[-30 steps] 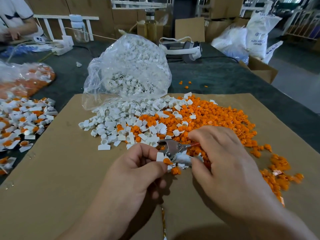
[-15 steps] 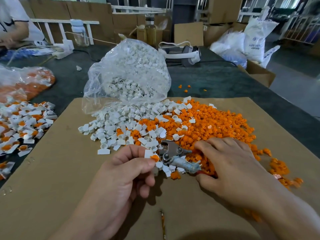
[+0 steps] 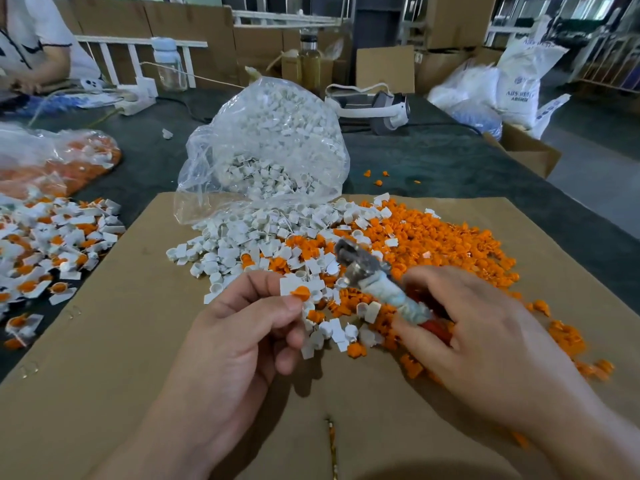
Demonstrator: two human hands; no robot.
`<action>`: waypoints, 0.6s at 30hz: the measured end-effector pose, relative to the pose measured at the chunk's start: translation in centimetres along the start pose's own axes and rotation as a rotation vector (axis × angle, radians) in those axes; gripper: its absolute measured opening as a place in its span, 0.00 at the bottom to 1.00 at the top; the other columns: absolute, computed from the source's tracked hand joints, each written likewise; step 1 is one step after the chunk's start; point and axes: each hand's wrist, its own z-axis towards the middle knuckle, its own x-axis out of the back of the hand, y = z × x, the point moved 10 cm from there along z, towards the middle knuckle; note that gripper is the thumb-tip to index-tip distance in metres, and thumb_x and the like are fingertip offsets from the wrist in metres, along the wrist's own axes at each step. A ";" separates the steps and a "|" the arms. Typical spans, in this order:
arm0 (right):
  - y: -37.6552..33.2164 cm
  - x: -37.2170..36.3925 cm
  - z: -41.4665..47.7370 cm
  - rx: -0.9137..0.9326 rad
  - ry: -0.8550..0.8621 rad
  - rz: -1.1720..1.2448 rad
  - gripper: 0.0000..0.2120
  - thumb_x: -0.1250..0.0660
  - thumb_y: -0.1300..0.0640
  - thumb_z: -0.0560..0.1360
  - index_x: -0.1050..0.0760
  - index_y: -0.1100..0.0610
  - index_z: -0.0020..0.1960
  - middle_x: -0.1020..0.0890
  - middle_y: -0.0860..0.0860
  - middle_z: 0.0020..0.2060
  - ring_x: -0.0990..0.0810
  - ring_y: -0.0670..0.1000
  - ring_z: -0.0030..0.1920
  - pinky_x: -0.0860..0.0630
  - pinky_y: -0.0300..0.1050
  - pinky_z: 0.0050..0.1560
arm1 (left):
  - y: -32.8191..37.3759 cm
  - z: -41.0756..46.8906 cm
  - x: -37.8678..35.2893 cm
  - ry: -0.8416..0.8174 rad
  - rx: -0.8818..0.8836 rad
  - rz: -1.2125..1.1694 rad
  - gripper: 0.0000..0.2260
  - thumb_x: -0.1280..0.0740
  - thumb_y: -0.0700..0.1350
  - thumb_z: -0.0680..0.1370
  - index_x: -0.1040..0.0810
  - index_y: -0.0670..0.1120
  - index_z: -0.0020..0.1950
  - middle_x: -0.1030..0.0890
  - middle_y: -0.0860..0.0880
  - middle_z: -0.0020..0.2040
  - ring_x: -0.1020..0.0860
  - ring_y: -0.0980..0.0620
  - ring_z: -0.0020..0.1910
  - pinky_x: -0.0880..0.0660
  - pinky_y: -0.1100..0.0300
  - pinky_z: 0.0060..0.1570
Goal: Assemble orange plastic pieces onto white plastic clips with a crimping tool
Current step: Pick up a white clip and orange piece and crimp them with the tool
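Head view.
- Left hand (image 3: 242,327) at 7 o'clock: thumb and forefinger pinching white clip (image 3: 289,285), orange piece (image 3: 300,293) seated on it, raised above heap.
- Right hand (image 3: 485,341) at 4 o'clock: gripping crimping tool (image 3: 374,278) by handles. Head blurred, aimed toward 11 o'clock, near clip, apart from it.
- Loose white clips (image 3: 242,237) at 12 o'clock and orange pieces (image 3: 433,244) at 1 o'clock, mingling at centre.
- Bare cardboard sheet (image 3: 104,341) at 6 and 8 o'clock.
- Assembled pile (image 3: 45,244) beyond sheet's left edge, 9 o'clock.

text: "ABS" | on: white sack (image 3: 518,81), far right | rest of print: blurred
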 end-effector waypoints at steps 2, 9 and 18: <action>-0.8 -0.5 -0.4 0.036 -0.041 0.007 0.18 0.44 0.34 0.71 0.31 0.39 0.57 0.27 0.36 0.46 0.29 0.41 0.48 0.29 0.37 0.44 | 0.4 0.0 0.1 -0.011 -0.038 -0.014 0.10 0.25 0.42 0.60 0.21 0.47 0.38 0.26 0.46 0.30 0.27 0.52 0.27 0.32 0.63 0.21; -1.2 -1.1 -0.9 0.057 -0.117 0.015 0.23 0.44 0.34 0.71 0.32 0.38 0.64 0.28 0.34 0.54 0.31 0.38 0.54 0.34 0.36 0.52 | 0.8 -0.1 -0.2 -0.052 -0.103 0.035 0.09 0.25 0.42 0.61 0.20 0.48 0.39 0.26 0.48 0.29 0.27 0.53 0.27 0.32 0.64 0.21; -1.7 -0.8 -1.2 0.096 -0.111 0.033 0.20 0.44 0.35 0.72 0.30 0.39 0.60 0.25 0.35 0.49 0.30 0.39 0.51 0.33 0.40 0.54 | 1.2 -0.2 0.1 -0.039 -0.158 0.176 0.08 0.25 0.44 0.63 0.20 0.48 0.39 0.25 0.46 0.29 0.28 0.52 0.27 0.31 0.64 0.23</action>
